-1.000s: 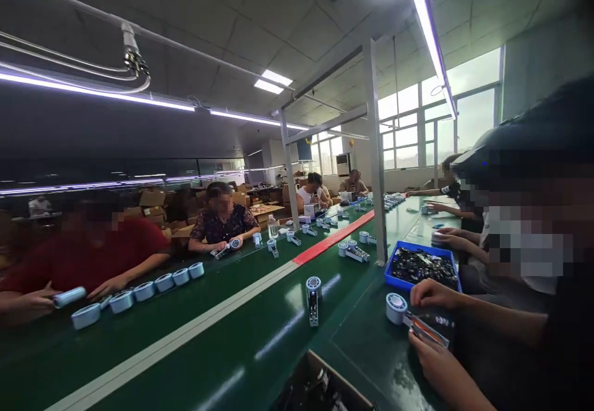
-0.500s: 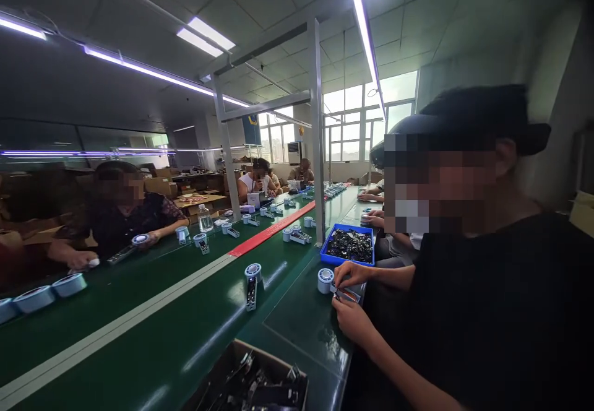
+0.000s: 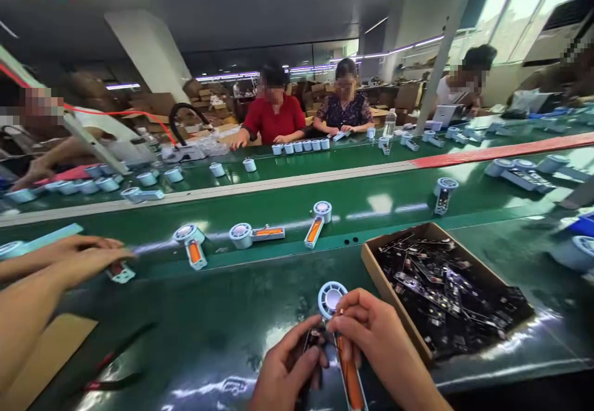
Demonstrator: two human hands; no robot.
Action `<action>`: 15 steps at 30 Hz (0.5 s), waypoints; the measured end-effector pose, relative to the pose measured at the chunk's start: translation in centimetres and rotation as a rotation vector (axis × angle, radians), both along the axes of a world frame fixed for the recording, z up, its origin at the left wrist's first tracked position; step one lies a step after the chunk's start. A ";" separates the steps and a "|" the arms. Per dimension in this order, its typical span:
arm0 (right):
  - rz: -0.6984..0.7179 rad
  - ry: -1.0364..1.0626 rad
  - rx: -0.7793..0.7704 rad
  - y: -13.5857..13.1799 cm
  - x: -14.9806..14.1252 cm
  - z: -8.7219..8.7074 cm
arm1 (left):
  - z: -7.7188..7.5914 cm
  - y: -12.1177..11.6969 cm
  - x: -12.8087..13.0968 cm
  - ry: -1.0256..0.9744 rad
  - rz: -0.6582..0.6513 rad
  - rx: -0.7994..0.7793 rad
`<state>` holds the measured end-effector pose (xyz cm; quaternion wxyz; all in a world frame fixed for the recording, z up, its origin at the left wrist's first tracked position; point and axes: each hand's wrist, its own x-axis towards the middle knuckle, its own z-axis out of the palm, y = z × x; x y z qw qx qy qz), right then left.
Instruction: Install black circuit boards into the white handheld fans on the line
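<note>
My two hands meet at the near edge of the green bench. My right hand is closed on a light-blue handheld fan body with a round white head and an orange battery in its open handle. My left hand is closed on a small dark part pressed against that handle. A cardboard box full of dark circuit boards sits just right of my hands.
Several similar fan bodies lie on the green conveyor ahead. A co-worker's hands reach in at the left. Other people sit across the belt with rows of round fan heads. A blue bin is at the far right.
The view has swung from the neighbour on the right and the far end of the line down to my own bench. My hands and the fan body are now in view.
</note>
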<state>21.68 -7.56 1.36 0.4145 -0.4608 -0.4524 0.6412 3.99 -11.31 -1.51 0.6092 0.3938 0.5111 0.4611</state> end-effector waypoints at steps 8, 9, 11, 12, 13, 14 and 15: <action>0.209 -0.572 0.658 -0.6 0.5 0.5 | 0.2 -0.4 1.2 -0.189 -0.029 0.106; 0.208 -0.602 0.661 -0.7 0.3 0.3 | 0.1 -0.5 1.1 -0.196 -0.027 0.115; 0.191 -0.650 0.665 -0.9 0.0 0.0 | -0.2 -0.6 1.0 -0.206 -0.019 0.134; 0.186 -0.664 0.669 -0.9 0.0 -0.1 | -0.4 -0.6 1.0 -0.205 -0.014 0.139; 0.192 -0.671 0.679 -0.9 0.1 -0.2 | -0.6 -0.6 1.0 -0.200 -0.009 0.140; 0.206 -0.672 0.695 -0.9 0.2 -0.3 | -0.7 -0.6 1.1 -0.192 -0.005 0.139; 0.230 -0.666 0.713 -0.8 0.3 -0.4 | -0.9 -0.6 1.1 -0.184 0.003 0.137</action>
